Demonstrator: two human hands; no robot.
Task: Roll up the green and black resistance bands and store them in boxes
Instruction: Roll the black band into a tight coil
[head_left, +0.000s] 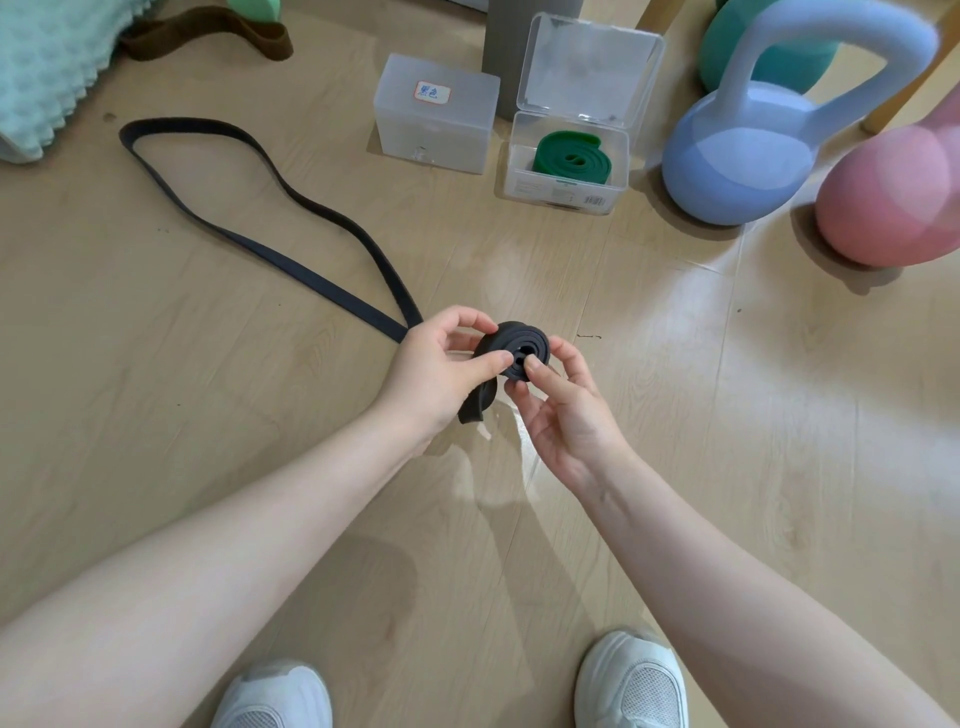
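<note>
Item: black resistance band (519, 351), partly coiled, held above the wood floor (675, 415). I read it as light, soft, rubbery and springy; the coil will likely unwind if released, so I judge it best taken across its flat faces with one thumb over the centre. Left grip (441, 371): closed on the coil's left edge, thumb on the face. Right grip (563, 402): closed on the coil, thumb pressing near the hole, fingers behind. Unrolled remainder trails left across the floor in a long loop. Further out: closed frosted box (435, 111) with a label, apparently for this band; open clear box (566, 166) holding the green resistance band (571, 156), already rolled. Beside it: blue kettlebell (743, 161), pink kettlebell (888, 202).
</note>
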